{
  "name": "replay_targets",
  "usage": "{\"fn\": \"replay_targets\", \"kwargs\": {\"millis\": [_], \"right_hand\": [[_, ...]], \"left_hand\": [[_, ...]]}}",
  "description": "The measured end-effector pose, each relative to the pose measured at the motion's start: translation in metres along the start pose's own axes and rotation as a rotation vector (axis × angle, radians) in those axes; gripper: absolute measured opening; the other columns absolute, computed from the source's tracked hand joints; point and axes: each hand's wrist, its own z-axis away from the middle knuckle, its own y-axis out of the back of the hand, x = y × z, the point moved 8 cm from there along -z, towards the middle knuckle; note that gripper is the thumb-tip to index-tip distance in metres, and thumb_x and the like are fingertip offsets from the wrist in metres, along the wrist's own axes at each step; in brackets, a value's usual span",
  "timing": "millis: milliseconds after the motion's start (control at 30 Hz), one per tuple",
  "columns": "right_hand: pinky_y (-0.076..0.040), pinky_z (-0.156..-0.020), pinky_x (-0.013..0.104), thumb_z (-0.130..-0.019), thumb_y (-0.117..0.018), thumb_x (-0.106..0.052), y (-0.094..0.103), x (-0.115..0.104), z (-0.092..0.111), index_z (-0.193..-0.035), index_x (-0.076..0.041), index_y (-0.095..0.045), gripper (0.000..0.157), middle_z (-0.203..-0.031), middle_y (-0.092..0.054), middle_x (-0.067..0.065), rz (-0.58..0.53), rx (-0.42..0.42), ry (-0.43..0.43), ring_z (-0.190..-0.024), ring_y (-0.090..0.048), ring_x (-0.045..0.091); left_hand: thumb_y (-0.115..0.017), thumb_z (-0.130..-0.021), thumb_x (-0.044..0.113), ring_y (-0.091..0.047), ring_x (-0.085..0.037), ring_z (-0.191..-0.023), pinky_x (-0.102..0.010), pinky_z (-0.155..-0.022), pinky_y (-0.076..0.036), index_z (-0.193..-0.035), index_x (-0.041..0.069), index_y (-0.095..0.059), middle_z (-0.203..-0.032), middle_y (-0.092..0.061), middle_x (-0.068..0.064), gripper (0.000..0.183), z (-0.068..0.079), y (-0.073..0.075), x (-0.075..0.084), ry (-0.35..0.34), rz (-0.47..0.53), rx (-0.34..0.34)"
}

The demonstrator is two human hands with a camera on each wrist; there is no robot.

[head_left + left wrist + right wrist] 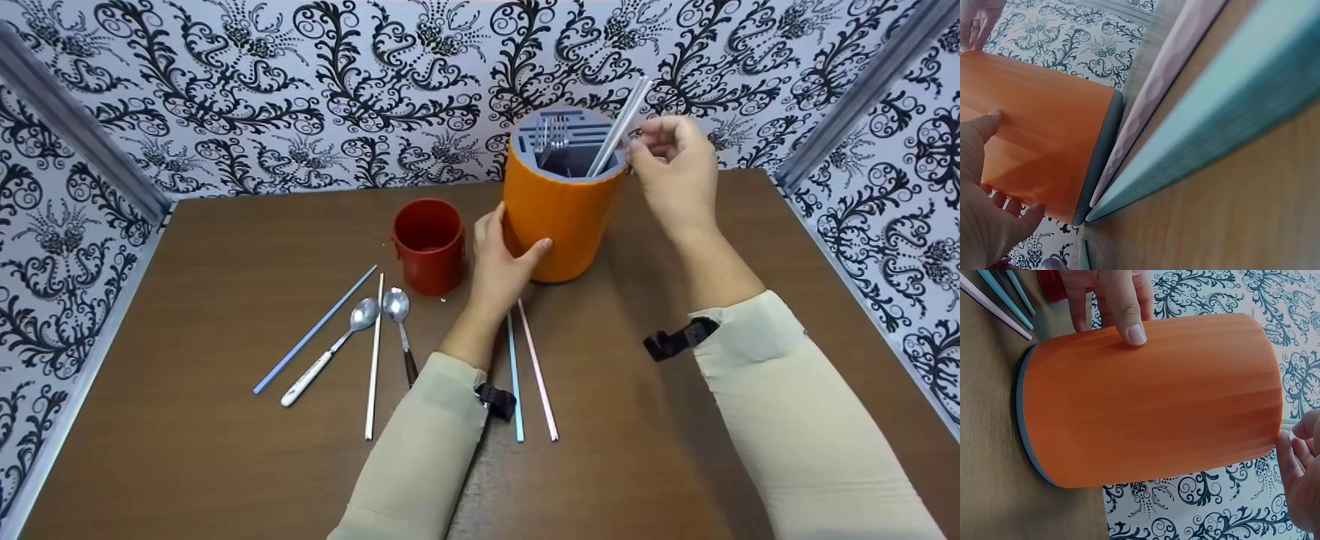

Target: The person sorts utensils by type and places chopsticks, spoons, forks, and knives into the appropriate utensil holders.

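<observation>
Matt plastic holder (566,214), glossy metal spoon bowls (365,313), wood-grain table (217,262)

Pale chopsticks (620,127): lower ends hidden (inside the orange holder (562,221)).
Right hand (1303,478): cropped in right wrist view.

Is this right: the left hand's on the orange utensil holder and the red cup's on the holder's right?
Not quite: the red cup stands to the left of the orange utensil holder, as the head view shows. The left hand is indeed on the holder.
</observation>
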Motion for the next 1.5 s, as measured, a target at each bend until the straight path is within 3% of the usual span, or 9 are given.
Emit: {"fn": "replay_targets", "kwargs": {"millis": [267,433,667,833,1033,1167,1333,1500], "right_hand": [[-0.06,-0.081,0.022,-0.094,-0.067,0.001,0.003,0.009,0.013,-0.109,-0.005,-0.066,0.016,-0.097,-0.062,0.003,-0.068,0.023,0.007,-0.087,-0.065,0.016],[-0.06,-0.084,0.023,-0.095,-0.067,0.0,0.002,0.02,0.023,-0.107,-0.009,-0.064,0.015,-0.097,-0.061,0.0,-0.086,0.015,-0.013,-0.088,-0.064,0.015],[-0.06,-0.077,0.022,-0.092,-0.069,0.003,-0.001,0.025,0.039,-0.11,0.007,-0.064,0.018,-0.091,-0.064,0.0,-0.144,0.043,0.025,-0.081,-0.065,0.015],[-0.06,-0.076,0.024,-0.091,-0.069,0.004,-0.003,0.027,0.052,-0.108,0.005,-0.065,0.017,-0.088,-0.065,-0.001,-0.156,0.038,0.043,-0.078,-0.066,0.015],[-0.062,-0.077,0.025,-0.092,-0.069,0.003,-0.006,0.035,0.068,-0.113,0.008,-0.064,0.022,-0.091,-0.065,0.001,-0.167,0.005,-0.006,-0.082,-0.068,0.022],[-0.062,-0.076,0.026,-0.092,-0.069,0.006,-0.009,0.041,0.079,-0.114,0.011,-0.062,0.024,-0.091,-0.065,0.003,-0.213,-0.015,-0.041,-0.081,-0.068,0.018],[-0.063,-0.073,0.027,-0.093,-0.067,0.01,-0.014,0.05,0.091,-0.111,0.007,-0.063,0.019,-0.091,-0.065,0.004,-0.305,-0.036,-0.092,-0.079,-0.068,0.014],[-0.063,-0.072,0.028,-0.094,-0.067,0.007,-0.02,0.061,0.102,-0.117,0.011,-0.06,0.024,-0.092,-0.064,0.005,-0.313,-0.084,-0.146,-0.079,-0.068,0.015]], "left_hand": [[-0.082,-0.09,0.033,-0.042,-0.025,-0.144,-0.038,-0.126,-0.032,-0.16,0.01,-0.037,-0.155,-0.04,-0.012,0.086,0.0,0.001,0.0,-0.003,0.002,0.004],[-0.082,-0.09,0.032,-0.043,-0.025,-0.143,-0.038,-0.126,-0.033,-0.16,0.01,-0.038,-0.155,-0.04,-0.012,0.086,0.001,0.001,-0.001,0.004,0.003,0.002],[-0.082,-0.09,0.033,-0.041,-0.024,-0.143,-0.037,-0.127,-0.032,-0.16,0.011,-0.037,-0.155,-0.04,-0.011,0.086,0.001,-0.001,-0.002,-0.006,-0.002,-0.005],[-0.082,-0.09,0.033,-0.041,-0.024,-0.143,-0.037,-0.127,-0.031,-0.16,0.01,-0.037,-0.155,-0.04,-0.011,0.086,0.001,-0.002,-0.001,-0.014,0.005,-0.003],[-0.082,-0.09,0.032,-0.041,-0.024,-0.143,-0.038,-0.126,-0.032,-0.16,0.01,-0.038,-0.155,-0.041,-0.011,0.086,0.001,-0.001,0.0,-0.01,0.014,0.001],[-0.082,-0.09,0.032,-0.041,-0.025,-0.143,-0.038,-0.126,-0.032,-0.16,0.011,-0.038,-0.155,-0.041,-0.011,0.086,0.001,-0.001,0.0,-0.006,0.015,0.003],[-0.082,-0.09,0.032,-0.041,-0.024,-0.143,-0.037,-0.126,-0.033,-0.16,0.011,-0.037,-0.155,-0.04,-0.011,0.086,0.0,-0.002,-0.001,-0.005,0.013,-0.001],[-0.082,-0.09,0.032,-0.042,-0.025,-0.143,-0.037,-0.126,-0.033,-0.16,0.01,-0.038,-0.155,-0.041,-0.012,0.086,-0.001,-0.001,0.0,-0.012,0.003,0.007]]}}
